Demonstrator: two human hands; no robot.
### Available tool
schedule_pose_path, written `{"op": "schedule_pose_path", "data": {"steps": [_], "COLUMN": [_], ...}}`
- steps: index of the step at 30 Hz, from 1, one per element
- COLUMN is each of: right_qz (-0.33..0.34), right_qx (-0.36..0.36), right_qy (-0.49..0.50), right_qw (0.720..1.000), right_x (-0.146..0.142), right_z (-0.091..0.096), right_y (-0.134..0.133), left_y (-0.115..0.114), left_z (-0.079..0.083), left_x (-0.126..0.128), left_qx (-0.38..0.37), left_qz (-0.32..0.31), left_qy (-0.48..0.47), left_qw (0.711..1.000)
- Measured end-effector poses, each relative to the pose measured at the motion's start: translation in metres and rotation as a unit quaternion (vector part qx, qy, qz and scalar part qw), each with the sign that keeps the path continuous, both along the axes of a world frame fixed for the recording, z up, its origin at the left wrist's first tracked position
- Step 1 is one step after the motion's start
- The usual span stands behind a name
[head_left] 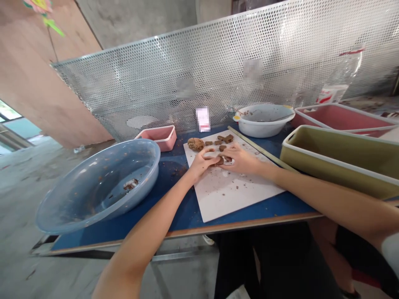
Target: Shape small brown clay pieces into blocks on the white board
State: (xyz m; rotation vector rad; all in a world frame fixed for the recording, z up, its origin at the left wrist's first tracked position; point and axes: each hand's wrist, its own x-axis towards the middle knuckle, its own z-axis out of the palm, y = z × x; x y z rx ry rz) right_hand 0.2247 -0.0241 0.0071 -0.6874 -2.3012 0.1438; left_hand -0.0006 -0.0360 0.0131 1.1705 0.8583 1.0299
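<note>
On a white board [215, 203] my left hand [202, 164] and my right hand [238, 159] meet around a small brown clay-like piece [220, 161]. Fingers of both hands press on it from either side, and they partly hide it. Just beyond my hands lie several similar brown pieces [222, 148] in loose rows. A larger rough brown lump [195, 144] rests at the board's far left corner. Brown crumbs are scattered over the board in front of my hands.
Left stands a big blue basin [102, 182] with debris inside, beside a small pink bin [168, 139]. A pale stick [258, 147] lies along the board's right. Beyond are a white basin [264, 124], an olive bin [336, 166], a pink bin [343, 118], a bottle [339, 79] and a perforated metal screen [149, 74].
</note>
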Motion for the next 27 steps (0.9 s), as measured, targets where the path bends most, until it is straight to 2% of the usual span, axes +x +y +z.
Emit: {"op": "schedule_pose_path", "data": {"steps": [4, 9, 12, 16, 21, 27], "right_qz": [-0.015, -0.019, -0.045, -0.065, -0.051, -0.078], "right_qx": [-0.022, -0.048, -0.055, -0.001, 0.086, 0.102], "right_qy": [0.001, -0.057, -0.091, -0.131, -0.137, -0.075], "right_qw": [1.0, 0.997, 0.993, 0.989, 0.986, 0.989], "right_x": [-0.002, 0.003, 0.006, 0.007, 0.007, 0.0], "right_z": [-0.002, 0.012, 0.017, 0.01, -0.004, -0.006], "right_y": [-0.002, -0.011, -0.015, -0.013, -0.012, -0.027], "left_y": [-0.005, -0.006, -0.008, -0.011, -0.013, -0.016], "left_z": [0.002, -0.001, -0.006, -0.009, -0.009, -0.008], "left_x": [0.0, -0.001, -0.001, -0.003, -0.007, -0.008], "left_qx": [-0.005, -0.008, 0.023, 0.077, 0.054, 0.021], "left_qz": [-0.001, -0.01, -0.009, -0.002, -0.007, -0.012], "left_qy": [0.011, 0.013, 0.03, 0.055, 0.038, -0.003], "left_qw": [1.0, 1.0, 0.999, 0.996, 0.998, 1.0]}}
